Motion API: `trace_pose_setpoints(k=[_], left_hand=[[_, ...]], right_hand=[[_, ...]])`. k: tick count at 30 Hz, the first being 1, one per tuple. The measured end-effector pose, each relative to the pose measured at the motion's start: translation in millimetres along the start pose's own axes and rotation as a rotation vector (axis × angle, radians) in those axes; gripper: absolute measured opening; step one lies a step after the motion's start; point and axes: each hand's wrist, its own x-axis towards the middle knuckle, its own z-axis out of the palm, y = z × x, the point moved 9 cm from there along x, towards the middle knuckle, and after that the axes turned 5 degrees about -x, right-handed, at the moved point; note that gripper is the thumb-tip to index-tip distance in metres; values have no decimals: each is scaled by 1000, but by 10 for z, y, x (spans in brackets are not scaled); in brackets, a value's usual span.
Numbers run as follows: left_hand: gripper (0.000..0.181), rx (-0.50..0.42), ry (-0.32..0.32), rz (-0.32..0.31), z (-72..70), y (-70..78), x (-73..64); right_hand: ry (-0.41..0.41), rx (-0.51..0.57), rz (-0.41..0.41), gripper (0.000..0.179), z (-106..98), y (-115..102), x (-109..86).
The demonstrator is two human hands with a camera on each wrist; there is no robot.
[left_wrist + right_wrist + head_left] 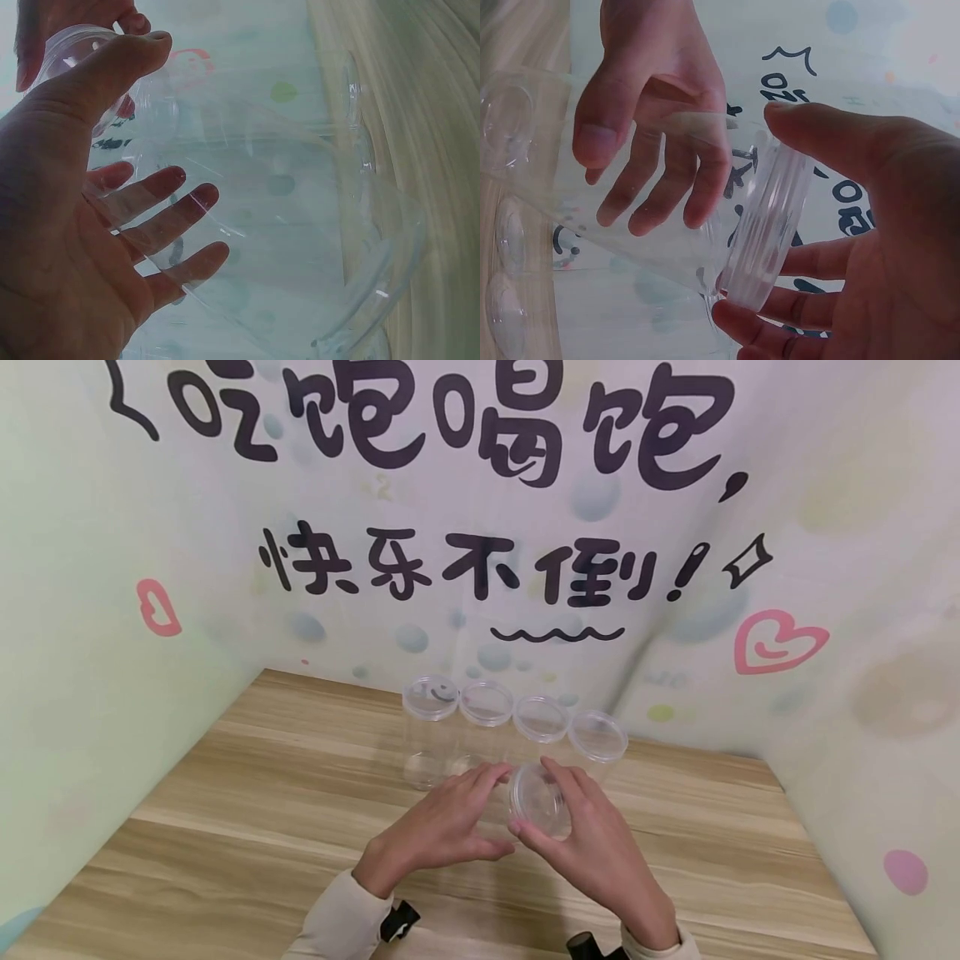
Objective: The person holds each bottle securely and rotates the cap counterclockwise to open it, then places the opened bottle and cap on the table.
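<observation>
In the head view, both hands meet above the table's middle around a clear plastic jar [547,150], which lies tilted in the right wrist view. My right hand [596,835] pinches the ribbed clear lid [769,225] between thumb and fingers. That lid sits at the jar's end; whether it is screwed tight I cannot tell. Beside the jar's body is my left hand [450,818], its fingers spread and fairly straight and its thumb apart from them. Through the clear wall in the left wrist view, those fingers [169,217] show; firm contact is hard to make out.
Several lidded clear jars [429,735] stand in a row at the back of the wood-grain table [247,827], just beyond the hands. Behind them hangs a printed backdrop [360,635] with dark lettering. Light walls close the sides.
</observation>
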Motion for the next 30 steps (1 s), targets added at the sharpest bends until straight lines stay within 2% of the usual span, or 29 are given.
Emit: trace_pose_setpoints(k=[30], left_hand=[[86,-31,-80,-28,52,-21,-4]], right_hand=[[-49,56,-174,79,-32,-67,-16]])
